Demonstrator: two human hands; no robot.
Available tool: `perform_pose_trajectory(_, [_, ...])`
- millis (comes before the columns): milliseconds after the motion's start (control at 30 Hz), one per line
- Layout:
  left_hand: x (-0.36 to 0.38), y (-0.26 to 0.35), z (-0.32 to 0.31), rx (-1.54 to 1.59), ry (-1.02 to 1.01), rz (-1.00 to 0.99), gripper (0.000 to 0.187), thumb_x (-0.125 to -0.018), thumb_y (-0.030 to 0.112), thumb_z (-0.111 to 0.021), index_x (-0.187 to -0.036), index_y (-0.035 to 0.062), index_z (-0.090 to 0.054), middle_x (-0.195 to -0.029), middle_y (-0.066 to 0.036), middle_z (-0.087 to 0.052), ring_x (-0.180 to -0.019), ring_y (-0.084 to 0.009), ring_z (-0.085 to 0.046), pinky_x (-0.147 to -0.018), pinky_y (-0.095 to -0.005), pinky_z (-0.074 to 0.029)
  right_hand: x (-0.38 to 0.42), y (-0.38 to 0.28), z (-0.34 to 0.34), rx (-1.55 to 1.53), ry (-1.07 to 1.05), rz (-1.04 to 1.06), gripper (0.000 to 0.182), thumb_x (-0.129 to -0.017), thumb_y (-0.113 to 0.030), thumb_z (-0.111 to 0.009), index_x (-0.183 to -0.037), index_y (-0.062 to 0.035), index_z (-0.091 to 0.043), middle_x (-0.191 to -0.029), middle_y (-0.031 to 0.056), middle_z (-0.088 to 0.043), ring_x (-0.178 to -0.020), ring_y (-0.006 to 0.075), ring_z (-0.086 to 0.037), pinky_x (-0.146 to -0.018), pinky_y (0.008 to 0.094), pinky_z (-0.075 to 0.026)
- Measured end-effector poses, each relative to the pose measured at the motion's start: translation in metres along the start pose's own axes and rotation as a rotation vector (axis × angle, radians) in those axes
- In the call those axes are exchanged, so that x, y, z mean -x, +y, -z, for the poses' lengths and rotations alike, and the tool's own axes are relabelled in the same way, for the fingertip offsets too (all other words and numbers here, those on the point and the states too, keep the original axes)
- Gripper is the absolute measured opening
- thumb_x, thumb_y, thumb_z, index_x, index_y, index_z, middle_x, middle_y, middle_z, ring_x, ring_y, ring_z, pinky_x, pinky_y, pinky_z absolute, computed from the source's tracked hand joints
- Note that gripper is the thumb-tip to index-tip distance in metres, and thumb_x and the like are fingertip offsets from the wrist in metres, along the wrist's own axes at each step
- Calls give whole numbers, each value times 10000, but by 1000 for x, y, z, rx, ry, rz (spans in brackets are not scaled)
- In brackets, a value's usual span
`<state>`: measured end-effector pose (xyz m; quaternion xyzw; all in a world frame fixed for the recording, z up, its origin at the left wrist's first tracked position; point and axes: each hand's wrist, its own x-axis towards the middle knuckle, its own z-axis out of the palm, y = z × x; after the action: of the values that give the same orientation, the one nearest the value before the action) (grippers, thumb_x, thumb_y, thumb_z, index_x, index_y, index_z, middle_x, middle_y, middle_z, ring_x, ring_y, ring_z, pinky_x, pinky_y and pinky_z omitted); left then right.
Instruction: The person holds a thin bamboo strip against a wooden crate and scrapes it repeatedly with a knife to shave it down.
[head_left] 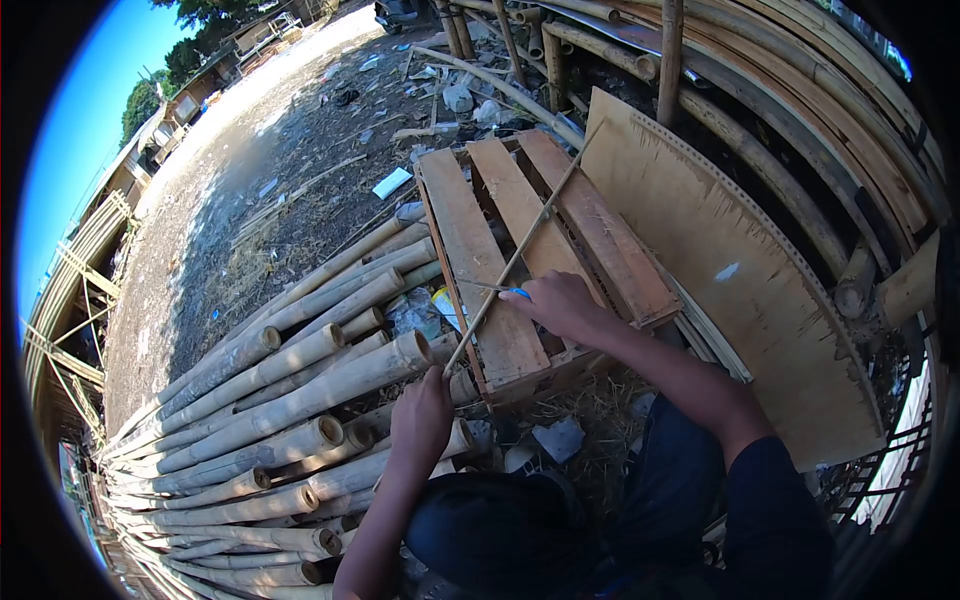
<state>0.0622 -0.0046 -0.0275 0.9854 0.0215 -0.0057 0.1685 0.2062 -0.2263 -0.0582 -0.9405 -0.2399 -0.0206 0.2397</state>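
Observation:
A long, thin bamboo strip (pixel 540 217) runs slantwise over a low wooden crate (pixel 462 228) with a slatted top. My left hand (pixel 421 418) is closed around the strip's near end, just beyond the crate's left edge. In my right hand (pixel 565 308) is a knife (pixel 515 294) with a blue handle, the fingers wrapped round it. Its thin blade points left and lies across the strip, above the crate's slats. Whether the blade cuts into the strip cannot be made out. The strip's far end reaches the crate's back right corner.
Cut bamboo poles (pixel 300 400) are piled at the left, their ends near my left arm. A curved plywood sheet (pixel 740 270) leans at the right, below stacked planks and poles (pixel 800 80). Litter and a white block (pixel 392 182) lie on the dirt ground behind the crate.

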Motion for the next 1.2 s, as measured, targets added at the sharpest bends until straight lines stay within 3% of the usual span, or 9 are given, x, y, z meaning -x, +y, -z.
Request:
perform_pose_trajectory(167, [2, 1, -1, 12, 18, 3, 255, -1004, 215, -459, -1018, 10, -611, -731, -265, -620, -719, -457, -604, -658, -569, -440, -1, 7, -6, 11, 28, 42, 587, -958, -502, -505, -704, -4, -686, -611, 203, -626, -620, 367, -661, -604, 479, -521])
perform_pose_trajectory(267, [5, 3, -1, 26, 36, -15, 266, -1006, 223, -458, -986, 8, -614, -725, -260, -620, -712, -458, -603, -648, -568, -443, -19, 47, 1, 57, 173, -45, 598, -971, -490, -493, -680, -2, -679, -589, 209, -612, -600, 363, -654, -572, 482, -509])
perform_pose_trajectory(400, [5, 8, 1, -30, 13, -3, 282, -1014, 255, -443, -915, 25, -573, -739, -238, -631, -708, -443, -623, -628, -547, -474, -21, 45, 17, 97, 47, -242, 618, -980, -494, -478, -678, 8, -675, -592, 206, -614, -595, 362, -653, -569, 476, -511])
perform_pose_trajectory(567, [7, 8, -2, -69, 10, -8, 287, -1017, 250, -436, -903, 18, -561, -738, -233, -633, -699, -445, -620, -627, -554, -470, 9, -19, 2, -98, -137, -61, 651, -978, -515, -468, -656, 16, -665, -589, 204, -617, -604, 364, -660, -588, 469, -526])
perform_pose_trajectory(733, [7, 6, -2, -45, 16, -37, 278, -1015, 240, -442, -886, 15, -542, -730, -229, -631, -689, -449, -615, -614, -556, -466, 6, -10, 1, -105, -137, -14, 643, -984, -511, -452, -677, 15, -658, -582, 209, -598, -603, 388, -642, -621, 489, -509])
perform_pose_trajectory(833, [6, 4, -1, -17, -14, -12, 277, -1014, 240, -442, -893, 14, -547, -706, -234, -621, -696, -452, -614, -622, -560, -463, -5, 19, -4, 30, 37, 43, 608, -974, -494, -485, -678, -1, -682, -597, 191, -628, -589, 344, -663, -585, 462, -527])
perform_pose_trajectory(900, [7, 4, -1, -25, -11, -12, 277, -1014, 241, -442, -898, 15, -552, -699, -238, -616, -700, -453, -613, -628, -562, -462, -17, 45, 7, 128, 111, -136, 598, -981, -492, -470, -697, -11, -684, -601, 199, -627, -598, 353, -663, -592, 466, -523])
perform_pose_trajectory(1000, [6, 6, -1, -24, -8, -9, 278, -1014, 238, -441, -900, 14, -561, -699, -248, -615, -703, -458, -610, -637, -563, -460, -23, 62, 15, 55, 62, -222, 601, -983, -498, -462, -712, -14, -693, -601, 203, -626, -611, 367, -664, -602, 477, -522])
perform_pose_trajectory(1200, [2, 8, 2, 52, -23, 21, 292, -1013, 219, -433, -886, -3, -574, -733, -269, -618, -723, -467, -600, -665, -570, -453, 14, -26, 2, -63, -155, 1, 621, -981, -506, -459, -714, -2, -703, -609, 213, -631, -628, 378, -669, -626, 479, -540])
